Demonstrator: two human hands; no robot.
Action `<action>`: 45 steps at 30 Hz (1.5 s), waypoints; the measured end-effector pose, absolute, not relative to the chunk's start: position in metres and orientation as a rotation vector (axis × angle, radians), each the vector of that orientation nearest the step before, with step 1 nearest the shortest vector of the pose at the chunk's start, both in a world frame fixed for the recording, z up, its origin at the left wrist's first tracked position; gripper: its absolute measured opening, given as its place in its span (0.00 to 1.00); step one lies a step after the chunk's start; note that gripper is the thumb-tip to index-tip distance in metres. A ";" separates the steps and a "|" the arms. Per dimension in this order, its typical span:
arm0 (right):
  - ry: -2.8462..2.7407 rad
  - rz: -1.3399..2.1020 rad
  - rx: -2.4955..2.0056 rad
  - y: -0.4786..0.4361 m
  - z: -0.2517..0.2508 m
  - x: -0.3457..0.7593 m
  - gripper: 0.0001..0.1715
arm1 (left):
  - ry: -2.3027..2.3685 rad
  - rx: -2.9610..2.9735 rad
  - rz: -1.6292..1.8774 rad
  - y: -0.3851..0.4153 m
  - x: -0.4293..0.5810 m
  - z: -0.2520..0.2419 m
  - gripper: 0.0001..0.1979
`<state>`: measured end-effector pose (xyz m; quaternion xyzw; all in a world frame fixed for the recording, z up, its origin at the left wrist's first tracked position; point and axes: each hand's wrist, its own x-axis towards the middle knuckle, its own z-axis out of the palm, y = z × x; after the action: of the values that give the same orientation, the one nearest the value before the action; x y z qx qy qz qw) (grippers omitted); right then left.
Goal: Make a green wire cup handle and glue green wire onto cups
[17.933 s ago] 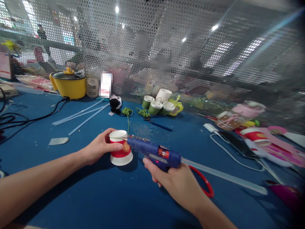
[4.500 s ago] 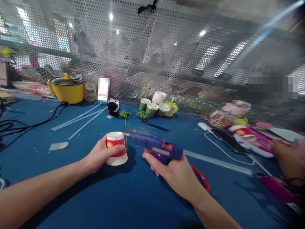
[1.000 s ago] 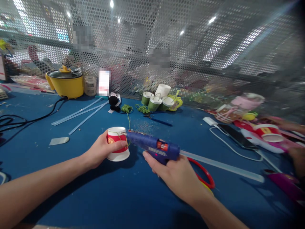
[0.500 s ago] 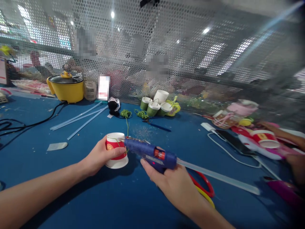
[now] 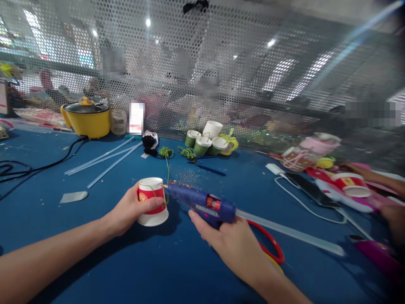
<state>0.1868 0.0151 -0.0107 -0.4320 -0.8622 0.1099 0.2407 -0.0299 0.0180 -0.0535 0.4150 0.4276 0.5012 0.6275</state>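
My left hand (image 5: 134,207) is wrapped round a red and white paper cup (image 5: 151,182), which stands upside down, its wide rim low. Green yarn (image 5: 168,169) runs from a small bundle behind to the cup's right side. In my right hand (image 5: 226,236) is a blue glue gun (image 5: 190,198), its tip at the cup's upper right edge. A long clear glue stick (image 5: 291,231) sticks out of the gun's back end.
Yellow pot (image 5: 87,120), jar and lit phone stand along the mesh partition. Glue sticks (image 5: 104,160) lie at the left. Green-wrapped cups (image 5: 202,145) and pliers (image 5: 209,169) are behind. Red-handled scissors (image 5: 274,242) lie by my right wrist. Another person's hands are at far right.
The cup, held in my left hand, is slightly further left and lower in view. The glue gun's tip now sits a little further from the cup's middle, by its top edge.
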 end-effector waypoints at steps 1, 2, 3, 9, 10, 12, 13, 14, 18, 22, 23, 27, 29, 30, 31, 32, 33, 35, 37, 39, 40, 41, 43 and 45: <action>-2.337 0.312 -1.202 0.015 -0.007 0.184 0.13 | 0.977 0.948 1.149 0.018 -0.030 -0.054 0.26; -2.305 0.326 -1.230 0.014 -0.004 0.180 0.12 | 0.971 0.946 1.148 0.017 -0.030 -0.054 0.26; -2.262 0.345 -1.263 0.013 0.000 0.176 0.12 | 0.961 0.947 1.148 0.017 -0.031 -0.054 0.26; -2.061 0.504 -1.437 0.011 0.005 0.164 0.12 | 0.885 0.921 1.133 0.017 -0.030 -0.054 0.24; -2.054 0.519 -1.463 0.011 0.003 0.165 0.13 | 0.876 0.914 1.132 0.017 -0.030 -0.053 0.24; -2.053 0.527 -1.495 0.012 -0.001 0.168 0.15 | 0.851 0.911 1.134 0.016 -0.030 -0.052 0.23; -2.054 0.523 -1.502 0.012 -0.002 0.169 0.15 | 0.839 0.911 1.137 0.016 -0.030 -0.052 0.23; -2.056 0.521 -1.505 0.012 -0.002 0.170 0.15 | 0.831 0.910 1.138 0.016 -0.030 -0.052 0.23; -2.049 0.538 -1.483 0.011 0.000 0.169 0.15 | 0.842 0.901 1.129 0.016 -0.030 -0.052 0.23; -2.070 0.539 -1.381 0.008 0.002 0.163 0.14 | 0.894 0.914 1.141 0.017 -0.029 -0.053 0.23; -2.078 0.542 -1.359 0.007 0.002 0.163 0.13 | 0.907 0.919 1.148 0.018 -0.029 -0.053 0.23; -2.176 0.496 -1.309 0.006 0.004 0.165 0.10 | 0.935 0.940 1.155 0.018 -0.028 -0.054 0.23; -2.232 0.459 -1.281 0.007 0.004 0.168 0.09 | 0.947 0.960 1.160 0.017 -0.028 -0.054 0.24; -2.252 0.441 -1.268 0.007 0.003 0.169 0.09 | 0.955 0.970 1.161 0.017 -0.028 -0.054 0.24; -2.268 0.425 -1.258 0.007 0.002 0.170 0.09 | 0.962 0.979 1.164 0.017 -0.028 -0.054 0.23; -2.280 0.408 -1.251 0.007 0.001 0.171 0.10 | 0.968 0.984 1.166 0.017 -0.028 -0.054 0.23; -2.292 0.392 -1.244 0.007 -0.001 0.171 0.10 | 0.971 0.986 1.167 0.017 -0.028 -0.054 0.23; -2.343 0.368 -1.208 0.008 -0.003 0.171 0.12 | 0.967 0.985 1.174 0.017 -0.028 -0.054 0.23; -2.406 0.345 -1.153 0.008 -0.006 0.173 0.14 | 0.962 0.989 1.174 0.017 -0.029 -0.055 0.23; -2.452 0.315 -1.101 0.009 -0.008 0.175 0.16 | 0.962 0.994 1.176 0.017 -0.029 -0.055 0.22; -2.447 0.308 -1.096 0.009 -0.009 0.176 0.17 | 0.964 0.996 1.175 0.017 -0.029 -0.055 0.22; -2.426 0.310 -1.108 0.009 -0.010 0.177 0.16 | 0.966 0.996 1.173 0.017 -0.029 -0.055 0.23; -2.387 0.329 -1.142 0.010 -0.012 0.180 0.14 | 0.971 0.999 1.172 0.017 -0.029 -0.056 0.23; -2.367 0.345 -1.172 0.010 -0.014 0.181 0.13 | 0.977 1.009 1.168 0.017 -0.028 -0.056 0.23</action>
<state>0.1808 0.0101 -0.0140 -0.4275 -0.8634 0.1259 0.2366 -0.0284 0.0169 -0.0563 0.4374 0.4236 0.5059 0.6110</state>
